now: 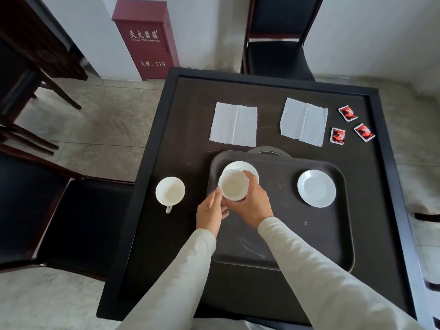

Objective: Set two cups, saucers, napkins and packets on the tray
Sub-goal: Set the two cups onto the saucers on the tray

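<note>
White porcelain sits in my right hand (250,203), fingers curled round the cup (233,185) over the saucer (252,168) at the tray's (333,234) far-left corner; my left hand (210,210) rests its thumb on the cup's wall, and whether its hidden fingers grip I cannot tell. I judge the first cup is being seated, needing a level lowering onto the saucer's centre. The second cup (170,191) waits just off the tray's left rim, another saucer (316,188) sits right of its centre, napkins (234,123) and packets (347,113) lie beyond its far rim, and its near half gives my arms room.

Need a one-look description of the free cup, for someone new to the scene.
Start at the dark table, then the tray on it. Just left of the tray stands a white cup. Unlike the other cup, it is off the tray and unheld.
</note>
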`<state>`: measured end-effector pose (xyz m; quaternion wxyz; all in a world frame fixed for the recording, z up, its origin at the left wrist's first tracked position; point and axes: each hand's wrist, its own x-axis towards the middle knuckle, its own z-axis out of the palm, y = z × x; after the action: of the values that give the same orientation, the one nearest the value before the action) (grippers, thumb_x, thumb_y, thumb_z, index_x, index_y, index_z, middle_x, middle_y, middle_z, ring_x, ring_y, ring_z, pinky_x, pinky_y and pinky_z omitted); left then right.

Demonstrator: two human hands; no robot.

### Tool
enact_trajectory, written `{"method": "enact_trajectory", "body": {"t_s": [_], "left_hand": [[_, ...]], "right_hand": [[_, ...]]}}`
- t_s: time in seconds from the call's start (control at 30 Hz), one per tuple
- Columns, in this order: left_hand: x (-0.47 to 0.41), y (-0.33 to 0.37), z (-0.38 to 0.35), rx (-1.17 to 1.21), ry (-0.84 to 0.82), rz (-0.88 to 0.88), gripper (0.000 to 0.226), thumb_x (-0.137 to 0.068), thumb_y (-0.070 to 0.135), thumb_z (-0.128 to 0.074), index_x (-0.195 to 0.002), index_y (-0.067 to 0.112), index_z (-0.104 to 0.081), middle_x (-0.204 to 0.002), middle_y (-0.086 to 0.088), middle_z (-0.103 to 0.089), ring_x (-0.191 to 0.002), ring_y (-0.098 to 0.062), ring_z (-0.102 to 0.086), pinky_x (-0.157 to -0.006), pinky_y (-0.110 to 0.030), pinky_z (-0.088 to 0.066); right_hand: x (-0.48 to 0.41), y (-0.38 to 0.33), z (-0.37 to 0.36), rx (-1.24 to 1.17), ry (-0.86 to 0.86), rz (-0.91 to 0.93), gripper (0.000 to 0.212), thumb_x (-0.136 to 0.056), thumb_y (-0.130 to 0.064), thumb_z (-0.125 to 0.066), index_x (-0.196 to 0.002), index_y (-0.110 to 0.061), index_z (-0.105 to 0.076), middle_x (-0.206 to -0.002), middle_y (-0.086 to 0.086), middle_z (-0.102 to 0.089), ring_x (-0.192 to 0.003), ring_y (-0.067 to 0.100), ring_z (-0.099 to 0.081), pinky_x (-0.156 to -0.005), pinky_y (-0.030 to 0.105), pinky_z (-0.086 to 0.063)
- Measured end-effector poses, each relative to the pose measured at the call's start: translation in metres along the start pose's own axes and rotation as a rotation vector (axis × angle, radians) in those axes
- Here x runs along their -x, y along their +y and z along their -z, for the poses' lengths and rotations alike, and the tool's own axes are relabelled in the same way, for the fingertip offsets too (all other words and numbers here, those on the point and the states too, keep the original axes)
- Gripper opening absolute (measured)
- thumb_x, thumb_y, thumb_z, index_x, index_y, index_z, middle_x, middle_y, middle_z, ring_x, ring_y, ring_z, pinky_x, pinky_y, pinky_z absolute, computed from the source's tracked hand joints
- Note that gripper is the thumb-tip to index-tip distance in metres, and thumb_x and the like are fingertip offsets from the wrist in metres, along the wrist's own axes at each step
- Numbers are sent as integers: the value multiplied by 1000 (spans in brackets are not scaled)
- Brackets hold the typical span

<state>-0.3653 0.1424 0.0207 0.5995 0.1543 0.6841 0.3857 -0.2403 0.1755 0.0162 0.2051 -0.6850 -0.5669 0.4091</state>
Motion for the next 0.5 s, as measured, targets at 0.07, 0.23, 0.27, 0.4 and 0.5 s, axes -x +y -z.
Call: {"method": "enact_trajectory", "body": {"t_s": [0.07,0.23,0.27,0.4,0.5], "left_hand": [[-4,2,-5,-4,4,2,16,-96,54,-59,-106,47,-70,-104,17,-74,-95,-8,-75,-68,-19,-58],[-16,6,-16,-9,21,35,22,-97,51,-60,-113,41,-71,-99,18,-76,-93,-7,-75,-66,-18,-57],[-19,6,-18,-8,19,45,18,-97,51,-60,-109,43,-71,-96,19,-76,-93,-7,-75,-66,-17,-57],[-28,6,-26,17,-3,62,15,-97,48,-60,-107,43,-70,-92,19,-77,-92,-7,-76,-67,-18,-58],[-34,5,-33,11,-15,63,16,-97,50,-59,-107,42,-69,-108,13,-74,-96,-11,-76,-77,-23,-61]], "right_hand": [[-6,2,1,-1,-5,-2,93,-68,-53,-84,-142,-36,-29,-132,-4,-57,-106,16,-55,-86,29,-49],[-22,8,3,35,-28,3,95,-71,-47,-85,-147,-29,-30,-141,1,-55,-120,29,-57,-94,37,-50],[-25,9,4,35,-30,-3,96,-72,-47,-85,-148,-28,-30,-142,1,-54,-121,29,-57,-96,38,-50],[-35,13,8,42,-39,-11,94,-72,-43,-84,-149,-28,-30,-144,0,-53,-124,28,-55,-99,39,-50],[-42,16,12,45,-40,-12,92,-73,-40,-83,-149,-28,-32,-144,-1,-53,-124,26,-55,-100,38,-49]]}}
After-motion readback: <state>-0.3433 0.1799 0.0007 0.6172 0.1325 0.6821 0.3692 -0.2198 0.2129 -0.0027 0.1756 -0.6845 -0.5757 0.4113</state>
